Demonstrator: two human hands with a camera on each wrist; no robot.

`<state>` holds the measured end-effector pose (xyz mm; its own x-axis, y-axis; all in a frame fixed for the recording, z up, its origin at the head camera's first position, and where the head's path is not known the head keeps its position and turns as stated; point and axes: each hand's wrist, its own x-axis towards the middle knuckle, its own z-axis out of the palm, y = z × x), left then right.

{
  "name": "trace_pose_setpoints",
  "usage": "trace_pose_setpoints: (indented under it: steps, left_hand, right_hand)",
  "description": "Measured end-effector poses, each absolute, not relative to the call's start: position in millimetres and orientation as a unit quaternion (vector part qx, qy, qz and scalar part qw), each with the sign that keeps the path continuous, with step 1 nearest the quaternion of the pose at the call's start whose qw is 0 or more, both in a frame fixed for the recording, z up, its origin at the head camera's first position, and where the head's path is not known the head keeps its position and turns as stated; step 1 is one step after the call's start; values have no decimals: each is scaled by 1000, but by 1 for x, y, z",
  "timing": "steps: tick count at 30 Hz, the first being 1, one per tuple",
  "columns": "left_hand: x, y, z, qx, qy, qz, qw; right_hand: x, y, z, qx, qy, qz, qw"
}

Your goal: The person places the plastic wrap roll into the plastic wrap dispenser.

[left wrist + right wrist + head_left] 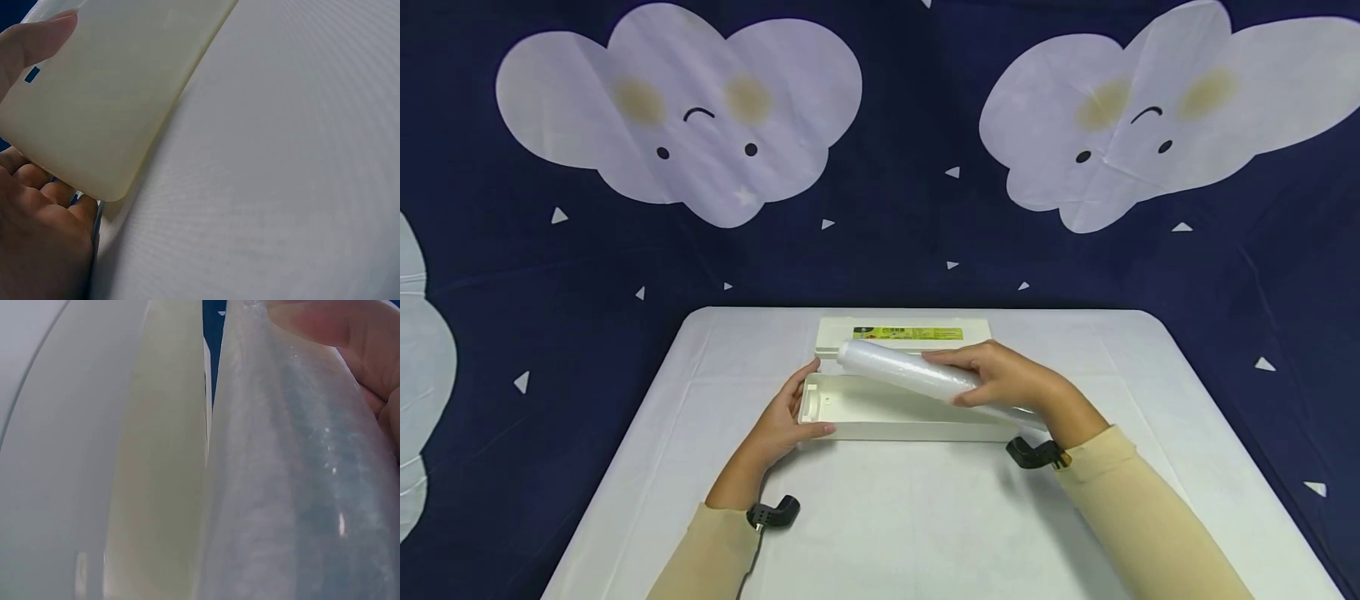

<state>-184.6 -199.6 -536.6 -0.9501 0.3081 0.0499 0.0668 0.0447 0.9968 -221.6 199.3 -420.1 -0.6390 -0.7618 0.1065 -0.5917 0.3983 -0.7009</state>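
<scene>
In the head view a long cream box [917, 430] lies on the table, its inside exposed. My left hand [782, 421] grips the box's left end, thumb on the front wall and fingers round the far side; the left wrist view shows the thumb against the box wall [112, 119]. A roll of clear plastic wrap [910, 371] is tilted over the box, left end higher. My right hand [1011, 382] holds the roll from above near its right part. In the right wrist view the thumb lies on the shiny roll [300, 462], beside the box wall [156, 456].
Behind the box is its cream lid [835, 332] with a yellow-green label [910, 333]. A white cloth covers the table [895, 525]. A dark blue curtain [910, 250] with clouds hangs beyond the table's far edge. Each wrist wears a black camera [775, 512].
</scene>
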Motion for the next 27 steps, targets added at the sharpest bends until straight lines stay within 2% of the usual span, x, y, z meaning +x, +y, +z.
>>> trace_pose_setpoints:
  steps: [27]
  left_hand:
    - [-185,-200,-538,132,721,675,87]
  right_hand:
    - [-226,177,-427,-422,820,-355,153]
